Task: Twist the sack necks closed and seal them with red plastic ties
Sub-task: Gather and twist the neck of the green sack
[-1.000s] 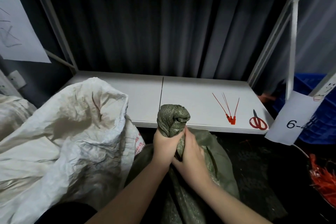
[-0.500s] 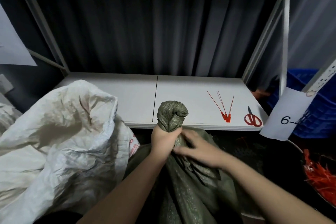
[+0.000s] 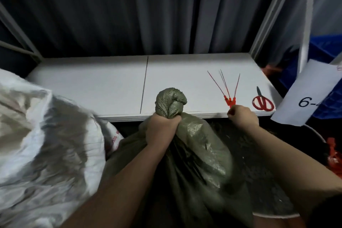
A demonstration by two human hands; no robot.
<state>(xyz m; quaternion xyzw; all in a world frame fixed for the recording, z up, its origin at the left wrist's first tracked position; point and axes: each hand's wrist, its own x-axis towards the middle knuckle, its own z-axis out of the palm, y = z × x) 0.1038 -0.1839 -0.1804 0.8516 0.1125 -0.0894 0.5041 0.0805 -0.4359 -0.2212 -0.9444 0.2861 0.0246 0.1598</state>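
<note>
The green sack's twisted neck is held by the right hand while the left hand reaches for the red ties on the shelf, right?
Hands swapped. In the head view the left hand grips the green sack neck; the right hand reaches the red ties on the shelf.

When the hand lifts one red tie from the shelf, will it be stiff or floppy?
The red ties are thin straight strips with thicker heads, so one probably feels light and springy, bending without drooping much. They fan out from touching heads beside the right hand, so neighbours may shift on the smooth shelf.
</note>
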